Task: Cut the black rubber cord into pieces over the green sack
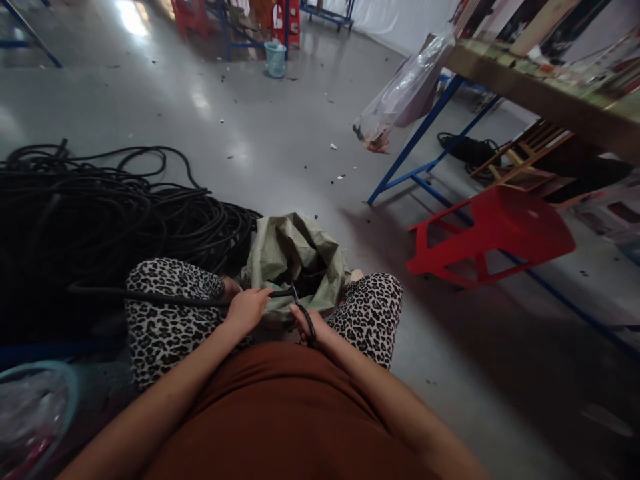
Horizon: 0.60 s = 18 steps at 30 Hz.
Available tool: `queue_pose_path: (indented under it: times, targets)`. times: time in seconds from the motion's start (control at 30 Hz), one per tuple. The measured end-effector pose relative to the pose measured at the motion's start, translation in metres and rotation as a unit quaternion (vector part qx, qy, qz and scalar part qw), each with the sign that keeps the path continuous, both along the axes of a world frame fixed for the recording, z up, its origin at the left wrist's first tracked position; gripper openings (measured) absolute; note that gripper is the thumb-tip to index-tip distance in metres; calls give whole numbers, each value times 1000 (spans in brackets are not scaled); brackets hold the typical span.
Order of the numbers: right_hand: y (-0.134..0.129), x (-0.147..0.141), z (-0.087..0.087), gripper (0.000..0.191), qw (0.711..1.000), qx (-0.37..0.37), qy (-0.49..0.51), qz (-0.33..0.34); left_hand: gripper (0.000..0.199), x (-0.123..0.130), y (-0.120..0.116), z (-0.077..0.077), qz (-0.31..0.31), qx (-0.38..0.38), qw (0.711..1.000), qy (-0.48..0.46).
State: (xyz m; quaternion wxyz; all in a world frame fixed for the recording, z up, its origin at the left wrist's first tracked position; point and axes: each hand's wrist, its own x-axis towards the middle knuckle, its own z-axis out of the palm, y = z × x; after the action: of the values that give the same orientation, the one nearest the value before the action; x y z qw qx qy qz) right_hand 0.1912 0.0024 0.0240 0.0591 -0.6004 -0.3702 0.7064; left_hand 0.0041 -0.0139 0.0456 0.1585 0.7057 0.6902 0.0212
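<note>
My left hand [248, 309] is closed around a black rubber cord [190, 301], which comes in from the left across my thigh. A short end of the cord sticks out past my fingers. In my right hand [311, 323] is a pair of scissors [309, 319] with black handles, its blades at the cord's end. Both hands are over the near rim of an olive woven sack [270, 250] standing between my knees. Dark pieces lie inside the sack, too dim to make out singly.
A big heap of black cord [165, 227] spreads at the left. Lower left stands a light-blue basket [73, 393] with plastic bags. On the right are a red stool [525, 223] and a blue-legged table [525, 87] with a plastic bag [405, 87] hanging off it. Small scraps dot the floor.
</note>
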Motion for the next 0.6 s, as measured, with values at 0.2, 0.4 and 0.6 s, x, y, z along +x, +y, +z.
queue_pose_path:
  times: [0.2,0.4,0.6]
  targets:
    - [1,0,-1,44,1000,1,-20,23,34,1,0,2,12,-10,1000,-16]
    - [2,2,-6,45,1000,-10,-24,5,34,2,0,3,25,-13,999,-21]
    - [6,2,-14,46,998,-28,22,-44,36,2,0,5,65,11,996,-54]
